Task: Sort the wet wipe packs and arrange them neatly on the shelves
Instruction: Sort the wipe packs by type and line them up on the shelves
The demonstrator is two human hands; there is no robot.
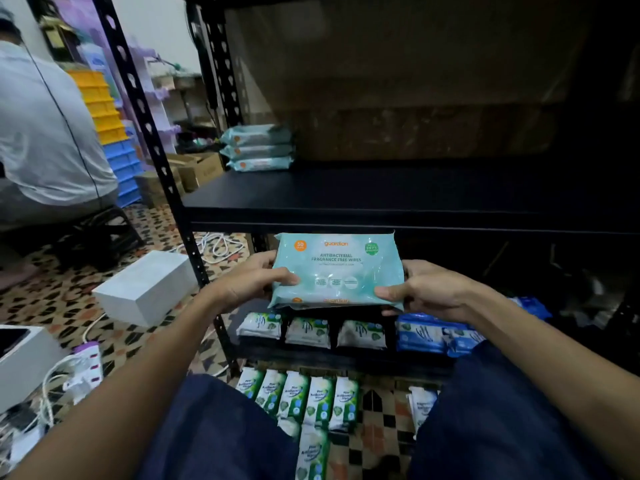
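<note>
Black metal shelving (398, 199) fills the upper right of the frame, its middle shelf carrying a stack of three teal packs (258, 147) at its left end. Blue packs (436, 336) and white-green packs (304, 330) line the lower shelf; more white-green floor packs (304, 400) lie at bottom centre. At centre, a teal wipe pack (337, 271) is gripped at its sides by the left hand (252, 282) and right hand (422, 289), in front of the shelf edge.
</note>
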